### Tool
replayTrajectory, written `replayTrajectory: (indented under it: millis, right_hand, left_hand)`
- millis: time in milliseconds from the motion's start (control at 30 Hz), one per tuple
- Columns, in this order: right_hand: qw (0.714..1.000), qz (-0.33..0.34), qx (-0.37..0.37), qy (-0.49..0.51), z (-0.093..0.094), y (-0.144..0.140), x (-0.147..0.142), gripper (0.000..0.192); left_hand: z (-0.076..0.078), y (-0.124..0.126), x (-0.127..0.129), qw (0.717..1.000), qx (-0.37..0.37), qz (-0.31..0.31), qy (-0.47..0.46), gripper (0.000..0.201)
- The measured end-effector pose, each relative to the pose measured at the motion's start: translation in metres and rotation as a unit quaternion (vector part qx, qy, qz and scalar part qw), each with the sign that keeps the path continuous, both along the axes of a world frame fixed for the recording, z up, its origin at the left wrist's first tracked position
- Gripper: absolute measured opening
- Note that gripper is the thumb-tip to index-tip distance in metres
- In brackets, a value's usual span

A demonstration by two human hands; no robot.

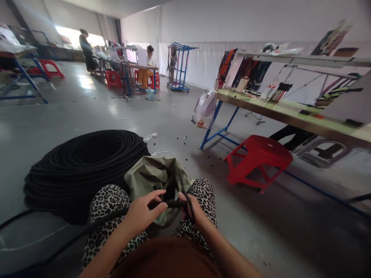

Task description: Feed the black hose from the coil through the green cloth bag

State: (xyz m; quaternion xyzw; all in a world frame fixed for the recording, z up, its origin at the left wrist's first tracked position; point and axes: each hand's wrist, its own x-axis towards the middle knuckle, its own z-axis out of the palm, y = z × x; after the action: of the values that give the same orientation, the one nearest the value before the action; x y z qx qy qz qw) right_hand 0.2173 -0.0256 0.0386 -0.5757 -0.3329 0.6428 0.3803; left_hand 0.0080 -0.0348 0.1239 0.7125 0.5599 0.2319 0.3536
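Left hand [141,213] over bag [145,168], fingers curled around black cord [173,204]; right hand [199,214] gripping scissors [187,196] at bag's right side. Coil [84,173] left of bag. Step: apparently positioning cord; next calls for steady grip, fingers clear of blades.

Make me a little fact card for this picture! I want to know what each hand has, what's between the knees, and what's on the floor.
Left hand: holds a black cord
Right hand: holds black-handled scissors, at the cord's end
Between the knees: an olive cloth bag, mouth open
Floor, left: a big coil of black cord
Floor, right: a red plastic stool, beside a long table
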Motion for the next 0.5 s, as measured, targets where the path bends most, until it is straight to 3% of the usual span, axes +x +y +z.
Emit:
replayTrajectory:
  millis: [100,200,267,333,500]
  right_hand:
    - [0.999,0.002,0.017,0.034,-0.02,0.001,0.003,0.065]
    - [0.999,0.026,0.022,0.0,-0.039,-0.002,0.003,0.06]
    - [0.998,0.021,-0.054,-0.031,-0.051,-0.004,0.001,0.057]
    - [0.994,0.019,-0.077,-0.069,-0.062,-0.005,-0.003,0.05]
    - [0.999,0.009,-0.014,-0.032,-0.077,-0.003,-0.007,0.05]
  left_hand:
    - [-0.015,0.014,-0.003,0.997,0.06,-0.003,0.049,0.041]
    - [-0.035,0.026,-0.002,0.985,0.101,0.061,0.129,0.035]
    - [-0.048,0.031,-0.001,0.978,0.092,0.09,0.164,0.033]
    - [-0.058,0.032,0.001,0.976,0.069,0.102,0.18,0.031]
    - [-0.071,0.029,0.001,0.973,0.007,0.125,0.195,0.029]
